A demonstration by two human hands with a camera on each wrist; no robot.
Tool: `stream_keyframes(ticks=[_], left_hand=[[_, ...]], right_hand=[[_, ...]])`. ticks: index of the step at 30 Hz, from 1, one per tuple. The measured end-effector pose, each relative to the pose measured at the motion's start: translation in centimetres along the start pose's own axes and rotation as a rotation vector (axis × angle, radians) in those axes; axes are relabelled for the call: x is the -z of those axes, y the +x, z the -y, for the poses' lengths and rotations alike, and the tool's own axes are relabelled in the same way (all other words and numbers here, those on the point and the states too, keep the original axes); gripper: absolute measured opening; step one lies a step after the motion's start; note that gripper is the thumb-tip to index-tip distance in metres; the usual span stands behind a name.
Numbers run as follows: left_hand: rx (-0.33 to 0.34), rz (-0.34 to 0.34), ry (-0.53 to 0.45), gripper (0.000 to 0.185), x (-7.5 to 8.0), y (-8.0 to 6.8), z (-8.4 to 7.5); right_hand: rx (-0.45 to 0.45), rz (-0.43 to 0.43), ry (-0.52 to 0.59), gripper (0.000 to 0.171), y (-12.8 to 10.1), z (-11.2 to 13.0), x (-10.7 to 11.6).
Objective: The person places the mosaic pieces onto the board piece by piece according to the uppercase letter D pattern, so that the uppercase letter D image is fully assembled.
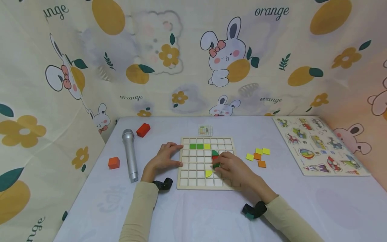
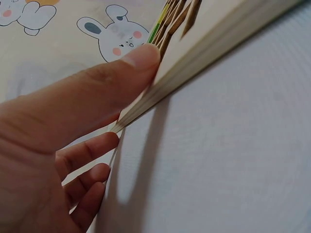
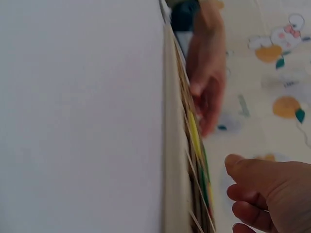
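Observation:
A wooden grid board (image 1: 208, 188) with square cells lies on the white table. My left hand (image 1: 163, 158) rests at its left edge, thumb and forefinger spread along the rim; in the left wrist view the thumb (image 2: 141, 58) touches the edge. Over the board's right half, my right hand (image 1: 231, 166) has thumb and forefinger around a green tile (image 1: 216, 165), partly hidden by the fingers. Beside them are a red tile (image 1: 214, 158), a rounded green tile (image 1: 215, 152) and a rounded yellow tile (image 1: 208, 173). Two green tiles (image 1: 196, 146) and a yellow tile (image 1: 207, 146) sit in an upper row.
Loose yellow and orange tiles (image 1: 257, 156) lie right of the board. A small pattern card (image 1: 205, 130) is behind it. Farther right lies a picture puzzle board (image 1: 320, 148). To the left are a silver microphone (image 1: 130, 154), a red block (image 1: 143, 130) and an orange-red block (image 1: 114, 163).

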State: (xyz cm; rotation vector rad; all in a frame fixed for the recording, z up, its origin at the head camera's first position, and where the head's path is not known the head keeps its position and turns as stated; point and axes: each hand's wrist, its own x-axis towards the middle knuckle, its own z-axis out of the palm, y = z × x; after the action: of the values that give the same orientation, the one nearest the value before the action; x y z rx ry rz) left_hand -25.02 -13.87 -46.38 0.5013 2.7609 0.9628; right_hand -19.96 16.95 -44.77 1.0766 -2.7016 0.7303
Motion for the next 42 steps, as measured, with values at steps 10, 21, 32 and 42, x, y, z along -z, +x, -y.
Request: stream_keyframes(ticks=[10, 21, 32, 42], left_hand=[[0.002, -0.003, 0.004, 0.075, -0.1, 0.0, 0.0], [-0.003, 0.000, 0.006, 0.075, -0.1, -0.1, 0.1], [0.003, -0.002, 0.000, 0.075, -0.1, -0.2, 0.0], [0.001, 0.001, 0.010, 0.075, -0.2, 0.0, 0.1]], right_hand=[[-0.167, -0.048, 0.007, 0.020, -2.1, -3.3, 3.0], [-0.293, -0.150, -0.076, 0.027, -5.1, -7.2, 4.7], [-0.483, -0.060, -0.081, 0.032, -6.7, -8.9, 5.6], [-0.492, -0.063, -0.078, 0.033, -6.9, -9.2, 5.2]])
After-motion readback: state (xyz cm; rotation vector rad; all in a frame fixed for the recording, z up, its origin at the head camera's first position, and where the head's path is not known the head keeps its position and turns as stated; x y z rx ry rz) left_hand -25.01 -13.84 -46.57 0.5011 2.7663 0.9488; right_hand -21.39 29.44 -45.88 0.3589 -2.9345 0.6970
